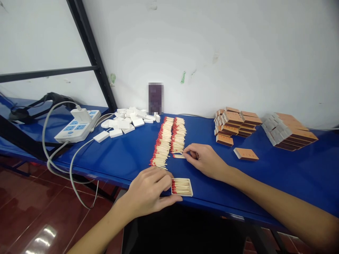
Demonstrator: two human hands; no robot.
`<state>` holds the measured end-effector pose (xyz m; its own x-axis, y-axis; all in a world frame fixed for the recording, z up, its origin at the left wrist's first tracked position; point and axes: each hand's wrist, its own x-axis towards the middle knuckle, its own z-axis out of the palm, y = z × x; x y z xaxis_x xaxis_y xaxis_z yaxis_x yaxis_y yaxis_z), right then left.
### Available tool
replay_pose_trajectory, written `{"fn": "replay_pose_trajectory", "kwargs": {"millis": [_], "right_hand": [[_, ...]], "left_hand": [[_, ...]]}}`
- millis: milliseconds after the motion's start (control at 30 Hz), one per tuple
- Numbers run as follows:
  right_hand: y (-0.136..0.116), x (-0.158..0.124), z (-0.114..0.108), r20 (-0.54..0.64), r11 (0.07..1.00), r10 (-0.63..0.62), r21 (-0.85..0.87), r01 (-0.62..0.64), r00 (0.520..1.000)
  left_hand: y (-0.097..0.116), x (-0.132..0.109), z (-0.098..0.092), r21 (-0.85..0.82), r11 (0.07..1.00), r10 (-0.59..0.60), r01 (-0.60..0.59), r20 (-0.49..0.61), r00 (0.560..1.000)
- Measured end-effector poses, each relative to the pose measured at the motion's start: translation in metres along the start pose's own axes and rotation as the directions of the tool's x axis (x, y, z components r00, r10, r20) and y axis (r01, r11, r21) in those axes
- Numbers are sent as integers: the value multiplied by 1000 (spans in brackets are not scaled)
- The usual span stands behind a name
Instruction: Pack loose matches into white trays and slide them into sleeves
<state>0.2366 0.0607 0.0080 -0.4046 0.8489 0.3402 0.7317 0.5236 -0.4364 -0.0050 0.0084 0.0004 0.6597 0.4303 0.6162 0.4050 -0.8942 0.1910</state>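
Note:
My left hand grips the left end of a small white matchbox tray filled with red-tipped matches, near the front edge of the blue table. My right hand rests just beyond it, fingers pinched on a few matches at the near end of the right row of matches. A second, longer row of matches lies beside it to the left.
Empty white inner trays are heaped at the back left beside a white power strip with cables. Orange matchbox sleeves and a bigger stack stand at the back right; one lone sleeve lies flat. A black frame slants at left.

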Motion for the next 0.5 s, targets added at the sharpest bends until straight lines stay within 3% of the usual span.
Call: {"fn": "replay_pose_trajectory", "kwargs": {"millis": [500], "right_hand": [[-4, 0, -1, 56, 1000, 20, -11, -19, 998]], "left_hand": [[-1, -1, 0, -5, 1000, -7, 7, 14, 1000]]}}
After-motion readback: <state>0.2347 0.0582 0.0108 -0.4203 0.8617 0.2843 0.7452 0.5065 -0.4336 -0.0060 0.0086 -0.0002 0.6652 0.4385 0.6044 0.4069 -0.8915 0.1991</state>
